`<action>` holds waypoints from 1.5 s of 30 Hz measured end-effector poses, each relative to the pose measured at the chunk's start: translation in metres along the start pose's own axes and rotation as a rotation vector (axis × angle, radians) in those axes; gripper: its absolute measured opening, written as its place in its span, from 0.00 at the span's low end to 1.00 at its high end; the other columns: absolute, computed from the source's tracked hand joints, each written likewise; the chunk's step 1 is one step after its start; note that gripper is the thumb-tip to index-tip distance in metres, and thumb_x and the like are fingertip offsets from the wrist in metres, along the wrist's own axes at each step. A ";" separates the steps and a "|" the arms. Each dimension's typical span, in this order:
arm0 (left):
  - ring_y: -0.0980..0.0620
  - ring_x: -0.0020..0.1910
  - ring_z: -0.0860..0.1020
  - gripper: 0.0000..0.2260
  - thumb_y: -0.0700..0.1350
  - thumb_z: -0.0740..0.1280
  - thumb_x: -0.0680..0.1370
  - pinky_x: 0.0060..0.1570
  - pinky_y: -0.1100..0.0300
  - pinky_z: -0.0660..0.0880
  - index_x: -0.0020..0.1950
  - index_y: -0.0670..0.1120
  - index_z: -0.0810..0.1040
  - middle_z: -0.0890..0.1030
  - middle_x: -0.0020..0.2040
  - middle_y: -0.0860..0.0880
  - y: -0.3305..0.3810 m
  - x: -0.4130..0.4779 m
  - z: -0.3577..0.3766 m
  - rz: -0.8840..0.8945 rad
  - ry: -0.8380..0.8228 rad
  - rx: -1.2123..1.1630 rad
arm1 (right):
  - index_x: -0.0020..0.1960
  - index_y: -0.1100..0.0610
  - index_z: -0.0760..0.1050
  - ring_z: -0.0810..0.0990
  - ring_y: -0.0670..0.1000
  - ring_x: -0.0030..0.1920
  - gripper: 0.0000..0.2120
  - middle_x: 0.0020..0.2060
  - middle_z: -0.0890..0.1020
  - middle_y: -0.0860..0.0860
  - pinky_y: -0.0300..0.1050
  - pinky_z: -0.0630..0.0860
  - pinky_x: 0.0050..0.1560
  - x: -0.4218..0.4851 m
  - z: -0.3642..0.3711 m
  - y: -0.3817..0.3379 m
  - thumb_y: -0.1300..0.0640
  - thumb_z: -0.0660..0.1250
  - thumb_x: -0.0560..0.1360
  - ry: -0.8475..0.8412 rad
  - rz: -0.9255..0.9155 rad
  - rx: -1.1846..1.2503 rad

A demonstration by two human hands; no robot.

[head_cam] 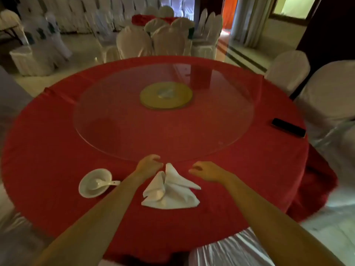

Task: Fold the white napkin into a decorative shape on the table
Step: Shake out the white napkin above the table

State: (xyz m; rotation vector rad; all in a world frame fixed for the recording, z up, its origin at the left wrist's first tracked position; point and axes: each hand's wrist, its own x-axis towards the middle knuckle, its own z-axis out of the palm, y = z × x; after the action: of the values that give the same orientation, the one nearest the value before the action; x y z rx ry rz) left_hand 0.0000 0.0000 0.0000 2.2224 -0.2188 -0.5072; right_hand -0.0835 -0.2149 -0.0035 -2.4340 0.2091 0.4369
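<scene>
Across the near half of the round table [57, 143], red cloth, sits a big glass turntable [119, 104] with a yellow hub [166, 95]; its near rim runs just beyond both hands. White-covered chairs [288, 70] ring the far side, dark phone-like slab [288, 128] at the right edge, too blurred to confirm. White bowl [95, 182] with a spoon [104, 184] in it sits to the left, well clear of the work. White napkin [170, 191] lies on the cloth between the forearms, nearer the person than either hand. Already partly shaped: flat wide base toward the person, one peak standing up at the far end, a rolled flap leaning on its left. Long axis roughly near-to-far, base slightly skewed right. Left hand [148, 166] is loosely curled, fingertips just beside the peak, maybe brushing it, can't tell contact; not gripping cloth as far as I can see. Right hand [206, 170] is also loosely curled, empty, apart from the napkin with red cloth showing between. So left is the nearer hand, and the peak is what it reaches first. Judgement: fold looks late-stage, next move is likely a tweak of the upright tip or the right wing. Risk: knocking the standing peak flat, it looks self-supported only.
</scene>
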 end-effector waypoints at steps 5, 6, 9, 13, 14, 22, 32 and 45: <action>0.44 0.59 0.75 0.19 0.39 0.60 0.75 0.57 0.54 0.71 0.67 0.44 0.71 0.77 0.62 0.42 -0.037 -0.014 0.044 0.134 -0.233 0.359 | 0.65 0.60 0.69 0.75 0.59 0.60 0.20 0.61 0.77 0.58 0.49 0.72 0.56 0.003 0.054 0.011 0.52 0.62 0.76 -0.117 0.093 -0.073; 0.44 0.56 0.77 0.19 0.38 0.59 0.75 0.54 0.56 0.71 0.66 0.44 0.72 0.78 0.60 0.41 -0.045 -0.014 0.048 0.132 -0.222 0.339 | 0.64 0.60 0.70 0.76 0.59 0.59 0.18 0.59 0.78 0.58 0.50 0.72 0.55 0.006 0.063 0.012 0.54 0.62 0.76 -0.109 0.092 -0.064; 0.47 0.49 0.80 0.16 0.36 0.58 0.74 0.44 0.61 0.70 0.58 0.45 0.79 0.83 0.52 0.44 -0.056 -0.012 0.052 0.154 -0.133 0.291 | 0.56 0.61 0.76 0.79 0.58 0.52 0.13 0.52 0.81 0.58 0.48 0.75 0.48 0.012 0.080 0.009 0.61 0.59 0.75 0.053 0.094 0.029; 0.51 0.37 0.78 0.13 0.40 0.58 0.78 0.38 0.60 0.70 0.39 0.46 0.80 0.82 0.37 0.48 -0.063 -0.006 0.045 0.142 -0.070 0.255 | 0.48 0.64 0.79 0.81 0.55 0.43 0.11 0.45 0.83 0.58 0.42 0.73 0.37 0.017 0.078 0.004 0.63 0.59 0.75 0.235 0.099 0.074; 0.54 0.33 0.76 0.15 0.43 0.57 0.79 0.37 0.59 0.69 0.35 0.48 0.77 0.79 0.33 0.51 -0.063 -0.004 0.042 0.142 -0.063 0.236 | 0.48 0.63 0.79 0.80 0.53 0.41 0.10 0.44 0.84 0.57 0.37 0.72 0.34 0.018 0.072 0.003 0.62 0.60 0.76 0.268 0.082 0.118; 0.53 0.40 0.76 0.05 0.40 0.65 0.75 0.33 0.67 0.69 0.43 0.48 0.80 0.79 0.37 0.53 -0.010 -0.001 -0.002 0.188 -0.059 0.041 | 0.51 0.62 0.80 0.82 0.54 0.45 0.08 0.44 0.84 0.56 0.48 0.77 0.45 0.011 -0.014 -0.042 0.59 0.66 0.75 0.463 -0.119 0.386; 0.65 0.40 0.77 0.11 0.37 0.65 0.74 0.41 0.72 0.72 0.54 0.47 0.80 0.81 0.46 0.53 0.108 -0.025 -0.077 0.543 0.157 -0.086 | 0.41 0.62 0.76 0.75 0.37 0.26 0.07 0.29 0.78 0.49 0.29 0.72 0.31 -0.040 -0.142 -0.138 0.58 0.69 0.74 0.455 -0.432 0.348; 0.60 0.37 0.77 0.11 0.50 0.68 0.73 0.37 0.68 0.75 0.51 0.46 0.77 0.78 0.39 0.56 0.200 -0.056 -0.093 0.768 0.490 -0.163 | 0.46 0.69 0.75 0.77 0.39 0.26 0.17 0.31 0.79 0.52 0.32 0.75 0.30 -0.057 -0.213 -0.212 0.53 0.69 0.73 0.600 -0.550 0.496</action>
State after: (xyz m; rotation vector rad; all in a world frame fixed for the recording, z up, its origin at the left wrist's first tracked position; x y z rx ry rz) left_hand -0.0082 -0.0458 0.2230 1.8446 -0.6949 0.4161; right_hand -0.0278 -0.1816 0.2955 -1.9487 -0.0987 -0.5362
